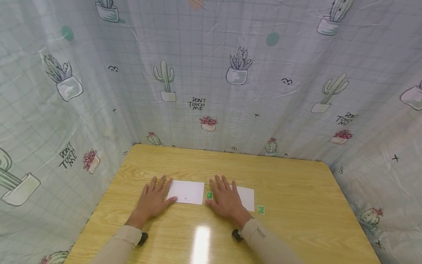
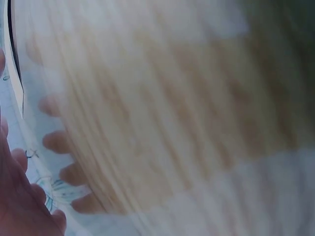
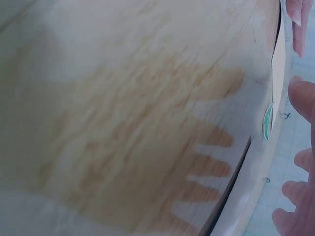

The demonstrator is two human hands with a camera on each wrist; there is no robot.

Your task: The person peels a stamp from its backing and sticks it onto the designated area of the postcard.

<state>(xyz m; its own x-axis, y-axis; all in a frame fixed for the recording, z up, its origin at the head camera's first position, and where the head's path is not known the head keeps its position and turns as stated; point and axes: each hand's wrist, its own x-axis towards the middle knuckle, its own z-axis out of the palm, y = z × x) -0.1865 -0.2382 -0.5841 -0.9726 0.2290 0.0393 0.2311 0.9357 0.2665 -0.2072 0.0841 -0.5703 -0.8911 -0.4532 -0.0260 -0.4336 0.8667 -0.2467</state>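
Rests left hand [image 1: 153, 200] and right hand [image 1: 226, 200] spread flat at two white cards [image 1: 187, 192] [image 1: 247, 198], lower middle of frame, maybe to line them up near green stamps [image 1: 209, 195] [image 1: 261, 210].

I can read "DON'T TOUCH ME" 3x on the cloth [image 1: 211, 40], past the table's [image 1: 303, 234] far edge, far R corner & L edge, plus small x signs. Print nr L card's [image 1: 188, 190] near edge & on R sleeve [image 1: 267, 240]: too small to read.

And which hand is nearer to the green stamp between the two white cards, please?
Right: the right hand lies just beside the green stamp. The left hand is farther away, at the opposite edge of the left white card.
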